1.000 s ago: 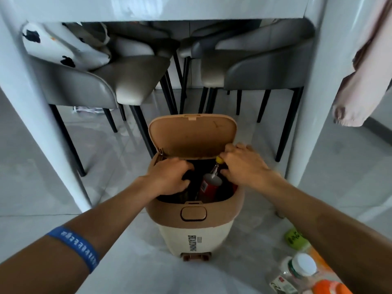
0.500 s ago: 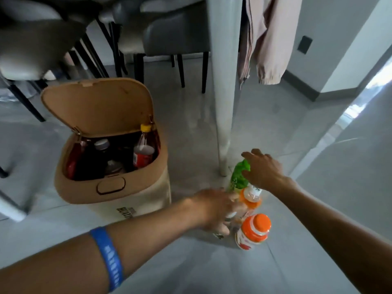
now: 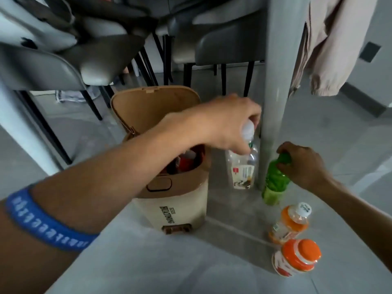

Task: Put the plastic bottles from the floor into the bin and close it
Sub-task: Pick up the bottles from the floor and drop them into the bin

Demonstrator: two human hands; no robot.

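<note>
A tan and cream bin (image 3: 180, 200) stands on the floor with its lid (image 3: 148, 107) swung up, and red bottles show inside. My left hand (image 3: 224, 126) grips the white-capped top of a clear bottle (image 3: 244, 168), held just right of the bin. My right hand (image 3: 301, 164) is closed around the neck of a green bottle (image 3: 274, 183) beside the table leg. An orange juice bottle with a white cap (image 3: 290, 223) and an orange-capped bottle (image 3: 297, 257) stand on the floor in front of it.
A thick white table leg (image 3: 275, 81) rises just behind the two held bottles. Grey chairs with black legs (image 3: 222, 45) crowd behind the bin. A pale pink garment (image 3: 331, 47) hangs at the upper right. Grey tiled floor lies all around.
My hands left the bin and reached to the bottles on the right. The left hand now holds the clear bottle, lifted toward the bin, and the right hand has closed on the green bottle.
</note>
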